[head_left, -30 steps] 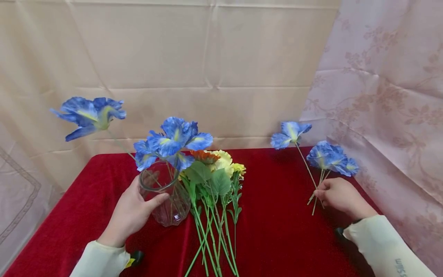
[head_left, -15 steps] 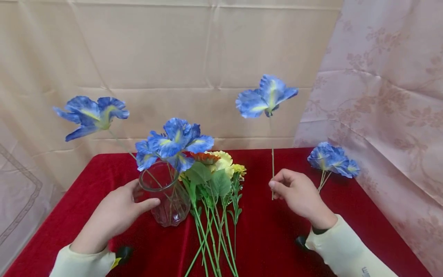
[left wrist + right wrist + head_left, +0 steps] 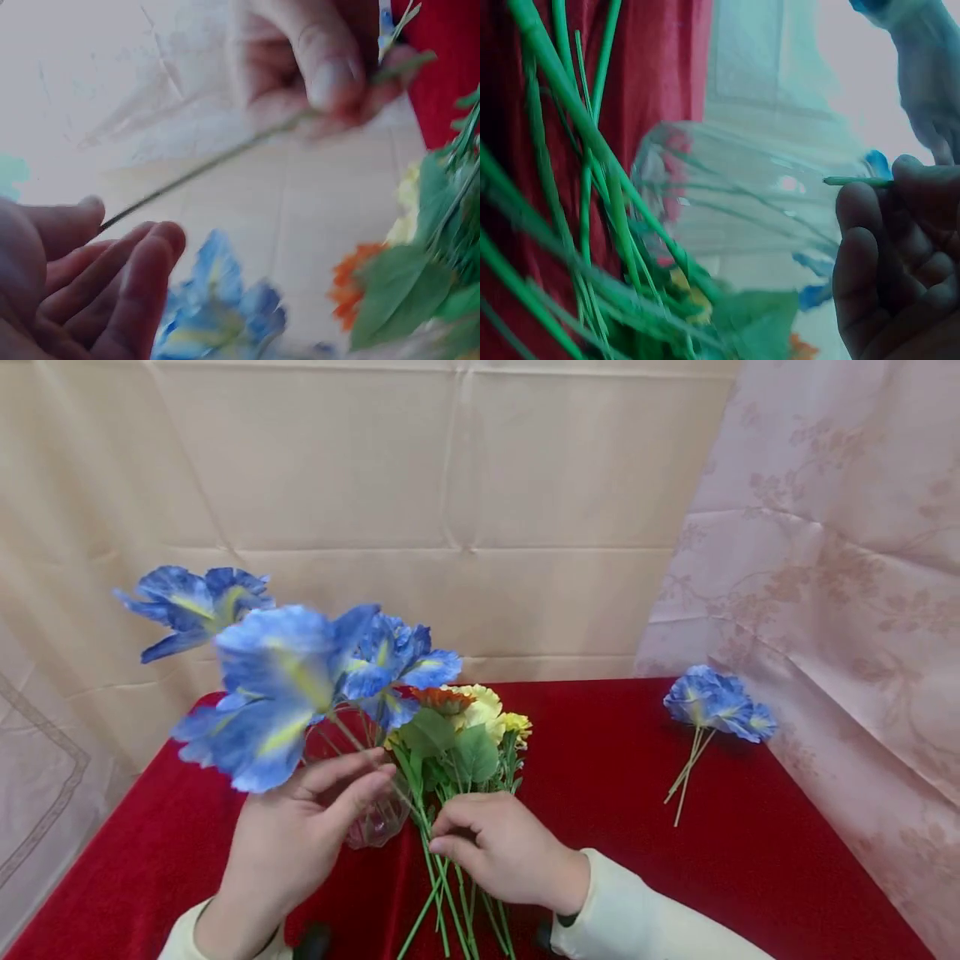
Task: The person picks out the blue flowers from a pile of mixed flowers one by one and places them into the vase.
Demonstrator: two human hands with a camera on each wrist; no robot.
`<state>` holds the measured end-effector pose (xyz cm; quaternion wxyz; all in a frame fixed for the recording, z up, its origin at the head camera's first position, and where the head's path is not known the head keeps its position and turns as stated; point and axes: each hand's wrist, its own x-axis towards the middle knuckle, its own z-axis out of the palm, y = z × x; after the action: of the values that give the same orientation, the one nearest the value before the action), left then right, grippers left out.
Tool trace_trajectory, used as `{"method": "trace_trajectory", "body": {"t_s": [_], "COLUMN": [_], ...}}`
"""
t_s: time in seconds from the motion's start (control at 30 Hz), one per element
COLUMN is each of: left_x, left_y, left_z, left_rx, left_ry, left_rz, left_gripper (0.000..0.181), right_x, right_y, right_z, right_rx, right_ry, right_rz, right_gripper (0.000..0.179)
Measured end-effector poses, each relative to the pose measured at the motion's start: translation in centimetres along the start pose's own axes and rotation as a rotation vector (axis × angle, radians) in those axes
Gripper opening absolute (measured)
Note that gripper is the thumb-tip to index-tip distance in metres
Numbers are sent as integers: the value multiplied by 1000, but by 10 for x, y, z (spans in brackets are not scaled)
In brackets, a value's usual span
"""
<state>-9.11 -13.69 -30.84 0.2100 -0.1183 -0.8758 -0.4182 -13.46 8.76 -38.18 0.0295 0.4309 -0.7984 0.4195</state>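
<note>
A blue artificial iris point(image 3: 281, 685) leans left across the front of the glass vase point(image 3: 378, 825). Its thin stem slants down to my right hand point(image 3: 513, 852), which pinches it near the lower end; the cut tip point(image 3: 840, 181) pokes out past thumb and finger in the right wrist view. My left hand point(image 3: 285, 852) is around the upper stem, thumb and fingers apart in the left wrist view; whether it touches the stem I cannot tell. More blue irises point(image 3: 401, 664) stand in the vase, one point(image 3: 191, 602) tilting far left. Flower and left hand hide much of the vase.
Beside the vase lies a bunch of green-stemmed flowers, with an orange bloom point(image 3: 442, 700), a cream bloom point(image 3: 483, 714) and broad leaves point(image 3: 477, 753). Several blue irises point(image 3: 716, 703) lie on the right of the red-covered table point(image 3: 600, 760). Curtains hang behind.
My right hand has picked one iris from the right-hand pile and brought it left, tipping its bloom over the vase. My left hand has let go of the vase and moved to the stem.
</note>
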Motion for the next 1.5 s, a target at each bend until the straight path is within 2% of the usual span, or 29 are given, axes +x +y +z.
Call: {"method": "trace_trajectory", "body": {"t_s": [0.1, 0.13, 0.23, 0.27, 0.33, 0.4, 0.47, 0.53, 0.6, 0.73, 0.87, 0.9, 0.97, 1.03, 1.07, 1.2, 1.23, 1.37, 1.47, 1.5], "left_x": [4, 6, 18, 22, 32, 41, 48, 53, 56, 61, 63, 64, 64, 64, 63, 57, 55, 49, 46, 45], "left_y": [-2, -3, -6, -6, -8, -10, -11, -13, -15, -23, -31, -33, -38, -42, -45, -59, -62, -72, -74, -73], "left_z": [8, 9, 4, 1, -6, -12, -18, -22, -26, -29, -30, -29, -26, -21, -19, -14, -12, -9, -7, -6], "left_rx": [-57, -104, -205, -204, -260, -254, -242, -248, -249, -324, -434, -412, -371, -281, -255, -26, -3, 137, 141, 134], "left_ry": [29, 46, 178, 236, 337, 434, 506, 570, 608, 658, 719, 726, 714, 670, 632, 478, 451, 387, 345, 319], "left_rz": [3, 15, 93, 104, 112, 129, 143, 148, 145, 110, 107, 100, 73, 31, 8, -75, -99, -52, -26, -54], "left_gripper": [11, 9, 8, 9, 11, 14, 15, 15, 16, 17, 17, 17, 17, 18, 19, 19, 17, 14, 20, 21], "right_x": [7, 11, 25, 31, 42, 54, 64, 73, 82, 92, 93, 92, 91, 90, 89, 90, 90, 89, 88, 88], "right_y": [2, 4, 12, 14, 18, 22, 23, 25, 25, 27, 28, 28, 29, 30, 30, 31, 31, 30, 29, 29], "right_z": [10, 13, 21, 24, 30, 38, 46, 53, 60, 68, 70, 70, 69, 69, 69, 68, 68, 67, 67, 67], "right_rx": [13, 11, -35, -61, -95, -114, -107, -89, -90, -133, -155, -155, -153, -158, -162, -178, -183, -205, -214, -214], "right_ry": [-26, -22, 5, 11, -4, -20, -17, 9, 40, 70, 74, 74, 72, 75, 77, 90, 90, 87, 84, 83], "right_rz": [-28, -24, 44, 85, 201, 277, 318, 304, 274, 252, 238, 236, 233, 227, 223, 194, 191, 202, 220, 224], "right_gripper": [10, 12, 22, 26, 35, 48, 64, 76, 81, 79, 76, 76, 76, 76, 76, 75, 75, 74, 74, 74]}}
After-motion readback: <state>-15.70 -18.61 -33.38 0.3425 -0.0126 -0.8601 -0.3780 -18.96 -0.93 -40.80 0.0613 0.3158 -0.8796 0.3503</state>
